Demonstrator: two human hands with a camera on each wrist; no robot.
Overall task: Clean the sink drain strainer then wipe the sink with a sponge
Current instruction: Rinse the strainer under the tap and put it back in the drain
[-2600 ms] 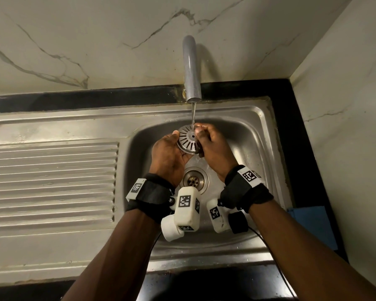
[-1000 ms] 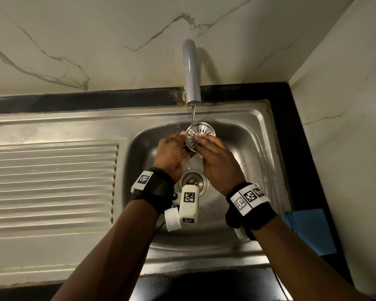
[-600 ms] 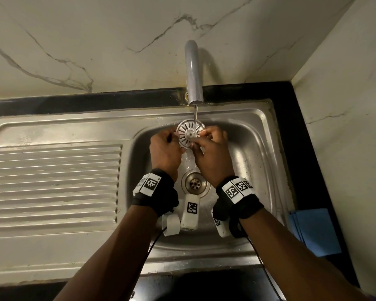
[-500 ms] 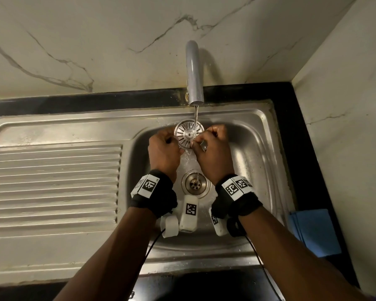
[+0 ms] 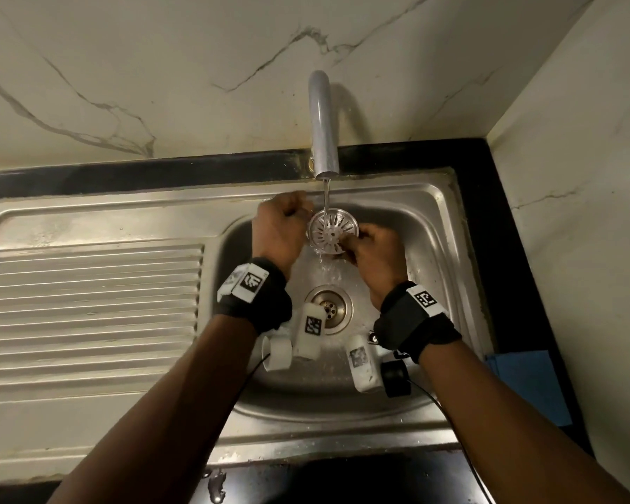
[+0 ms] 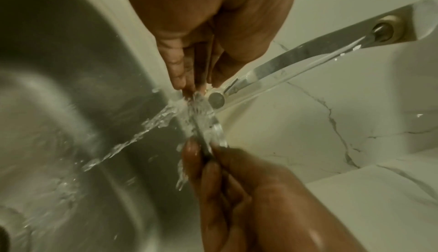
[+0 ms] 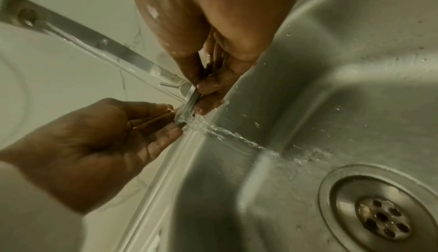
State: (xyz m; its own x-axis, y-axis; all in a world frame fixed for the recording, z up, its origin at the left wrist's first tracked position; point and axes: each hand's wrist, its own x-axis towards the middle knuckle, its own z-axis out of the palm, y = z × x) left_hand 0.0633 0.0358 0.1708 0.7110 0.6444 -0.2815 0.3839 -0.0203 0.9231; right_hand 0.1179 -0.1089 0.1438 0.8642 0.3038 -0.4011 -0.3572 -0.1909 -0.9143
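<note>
The round metal drain strainer [image 5: 333, 231] is held up on edge under the tap [image 5: 322, 121], and a thin stream of water runs onto it. My left hand [image 5: 303, 213] pinches its upper left rim. My right hand [image 5: 347, 246] pinches its lower right rim. In the left wrist view the strainer [image 6: 205, 124] shows edge-on with water splashing off it. The right wrist view has the strainer [image 7: 189, 98] between both hands' fingertips. A flat blue sponge [image 5: 528, 383] lies on the black counter to the right of the sink [image 5: 448, 249].
The open drain hole [image 5: 330, 309] sits in the basin floor below my hands and is wet from the runoff. A ribbed draining board [image 5: 91, 296] fills the left side. Marble walls close in behind and on the right.
The strainer has turned between my hands under the stream. My left hand has risen to its upper left rim and my right hand has dropped to its lower right rim.
</note>
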